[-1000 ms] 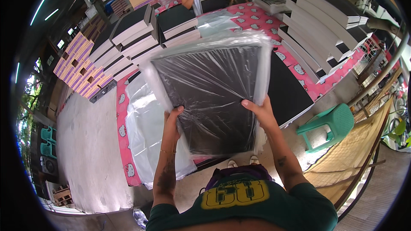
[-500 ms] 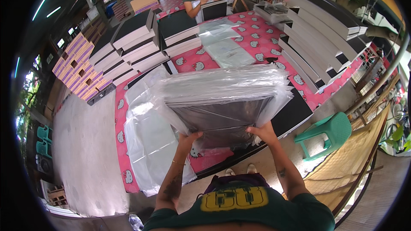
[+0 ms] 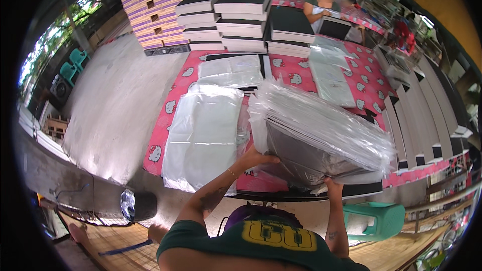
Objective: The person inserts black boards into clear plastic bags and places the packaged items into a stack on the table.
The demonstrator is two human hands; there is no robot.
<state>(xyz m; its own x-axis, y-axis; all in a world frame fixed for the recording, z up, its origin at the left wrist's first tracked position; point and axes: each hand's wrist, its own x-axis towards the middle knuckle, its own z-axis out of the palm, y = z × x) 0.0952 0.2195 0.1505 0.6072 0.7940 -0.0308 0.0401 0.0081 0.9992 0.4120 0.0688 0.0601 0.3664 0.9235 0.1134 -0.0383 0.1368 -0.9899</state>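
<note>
A thick stack of black panels in clear plastic bags (image 3: 321, 143) is gripped by its near edge between my two hands, slanting down to the right over the table. My left hand (image 3: 262, 158) is closed on the near left corner, thumb on top. Closer to the right end, my right hand (image 3: 332, 185) grips the same edge, its thumb on the plastic; its other fingers are hidden underneath. Left of the stack lies a pile of clear plastic bags (image 3: 203, 133), with a smaller bag pile (image 3: 231, 70) behind it. A black panel (image 3: 359, 190) shows below the stack.
The table has a pink patterned cover (image 3: 163, 135). Stacks of black-topped white boards (image 3: 243, 17) line its far side; more boards (image 3: 427, 115) stand at right. Bags (image 3: 331, 85) lie mid-table. A co-worker (image 3: 321, 10) holds a black panel (image 3: 335, 27). A green stool (image 3: 376, 218) stands near right.
My view has swung to the left. The bagged stack has turned from level to slanting down rightward, and both hands have kept their hold on its near edge.
</note>
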